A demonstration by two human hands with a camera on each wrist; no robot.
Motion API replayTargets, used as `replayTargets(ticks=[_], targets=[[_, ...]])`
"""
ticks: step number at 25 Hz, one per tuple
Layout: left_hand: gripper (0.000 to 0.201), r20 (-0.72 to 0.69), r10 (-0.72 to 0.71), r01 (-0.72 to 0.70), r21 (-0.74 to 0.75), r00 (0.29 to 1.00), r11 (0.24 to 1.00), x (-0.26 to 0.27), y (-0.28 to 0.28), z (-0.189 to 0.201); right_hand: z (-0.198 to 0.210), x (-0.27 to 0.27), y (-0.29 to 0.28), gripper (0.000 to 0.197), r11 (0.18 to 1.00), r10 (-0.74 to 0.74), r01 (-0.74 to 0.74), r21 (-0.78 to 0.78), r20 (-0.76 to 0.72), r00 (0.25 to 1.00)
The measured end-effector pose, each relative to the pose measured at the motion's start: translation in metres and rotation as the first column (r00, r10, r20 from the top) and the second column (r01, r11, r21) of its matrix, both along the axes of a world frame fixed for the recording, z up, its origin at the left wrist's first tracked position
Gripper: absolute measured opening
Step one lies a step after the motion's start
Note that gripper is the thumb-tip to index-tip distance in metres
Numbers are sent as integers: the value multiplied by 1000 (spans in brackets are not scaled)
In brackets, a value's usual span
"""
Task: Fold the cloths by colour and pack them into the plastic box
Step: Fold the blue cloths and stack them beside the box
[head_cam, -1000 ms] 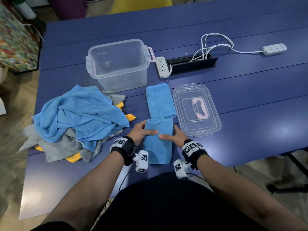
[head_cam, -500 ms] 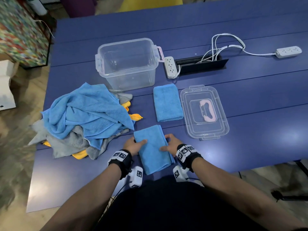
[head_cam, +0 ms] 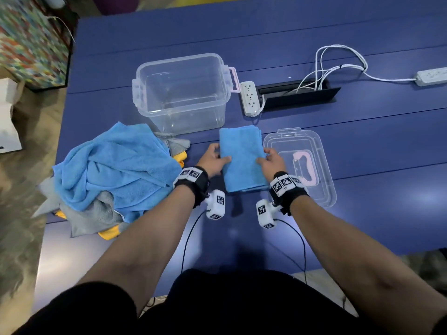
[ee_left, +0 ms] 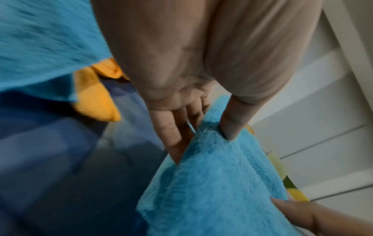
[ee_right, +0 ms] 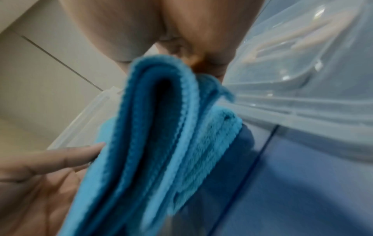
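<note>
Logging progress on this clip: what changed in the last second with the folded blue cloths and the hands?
Both hands, left hand and right hand, carried the newly folded blue cloth away from the person and now hold it over the earlier folded cloth beside the lid; that one is now hidden. The plastic box remains empty; the unfolded pile is unchanged.

— What can't be made out here?
— The second folded blue cloth (head_cam: pixel 249 189) is mostly covered by the held one; only its near edge shows. The grey cloths (head_cam: pixel 96 213) and yellow cloths (head_cam: pixel 110 234) lie largely buried under the blue pile.
— And the edges?
— The far power strip (head_cam: pixel 433 77) is cut off at the right. Both wrist views are blurred.
</note>
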State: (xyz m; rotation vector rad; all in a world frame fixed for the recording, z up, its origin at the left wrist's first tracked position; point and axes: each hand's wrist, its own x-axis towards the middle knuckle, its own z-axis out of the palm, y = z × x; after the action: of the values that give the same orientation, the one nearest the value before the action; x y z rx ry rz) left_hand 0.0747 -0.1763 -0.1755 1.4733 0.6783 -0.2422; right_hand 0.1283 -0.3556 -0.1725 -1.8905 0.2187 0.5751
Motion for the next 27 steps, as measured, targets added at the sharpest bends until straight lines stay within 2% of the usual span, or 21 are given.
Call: replayTargets(ticks=[3, 5, 7, 10, 11, 12, 14, 15, 17, 18, 19, 21, 24, 25, 26, 27], targets=[[57, -30, -14, 17, 113, 999, 993, 31, 0, -7, 3, 25, 2, 33, 999, -5, 6, -37, 15, 1000], [62, -76, 33, -18, 190, 997, 982, 38, 0, -15, 3, 33, 5, 35, 979, 73, -65, -192, 36, 997], [66, -118, 47, -15, 260, 992, 965, 38, 0, -27, -1, 36, 7, 39, 912, 183, -156, -380, 37, 982], [69, -174, 68, -22, 252, 982, 967, 34, 3, -35, -5, 41, 6, 42, 869, 231, -196, -455, 22, 973], [70, -159, 66, -15, 305, 985, 952, 32, 4, -34, -7, 42, 5, 46, 848, 264, -195, -493, 73, 962], [72, -106, 31, 20, 446, 994, 895, 30, 4, -32, -6, 41, 6, 52, 816, 323, -180, -549, 175, 930], [78, 19, -190, 113, 743, 982, 660, 30, 3, -26, -4, 42, 11, 69, 742, 506, -187, -644, 354, 787], [84, -20, -363, 224, 816, 932, 533, 34, 2, -24, -3, 45, 14, 76, 675, 621, -285, -680, 316, 717], [100, -262, -615, 536, 783, 744, 314, 45, 0, -19, -4, 52, 17, 92, 434, 811, -566, -701, 30, 585], [110, -379, -662, 653, 724, 647, 223, 49, 2, -19, -6, 55, 16, 102, 312, 850, -661, -682, -111, 515], [119, -448, -681, 715, 681, 579, 160, 53, 5, -19, -8, 58, 14, 113, 227, 865, -710, -667, -197, 462], [132, -506, -694, 757, 648, 512, 86, 55, 11, -18, -12, 61, 8, 127, 130, 879, -729, -672, -263, 399], [142, -561, -675, 767, 642, 479, 11, 52, 12, -18, -12, 59, 6, 132, 102, 884, -715, -691, -267, 384], [143, -572, -657, 759, 651, 491, 0, 49, 11, -16, -9, 56, 7, 132, 111, 885, -705, -701, -253, 391], [145, -568, -643, 753, 657, 514, 22, 47, 10, -14, -6, 55, 8, 129, 148, 884, -692, -707, -219, 413], [145, -542, -630, 739, 669, 556, 76, 43, 11, -11, -3, 52, 9, 124, 215, 879, -665, -716, -156, 452]])
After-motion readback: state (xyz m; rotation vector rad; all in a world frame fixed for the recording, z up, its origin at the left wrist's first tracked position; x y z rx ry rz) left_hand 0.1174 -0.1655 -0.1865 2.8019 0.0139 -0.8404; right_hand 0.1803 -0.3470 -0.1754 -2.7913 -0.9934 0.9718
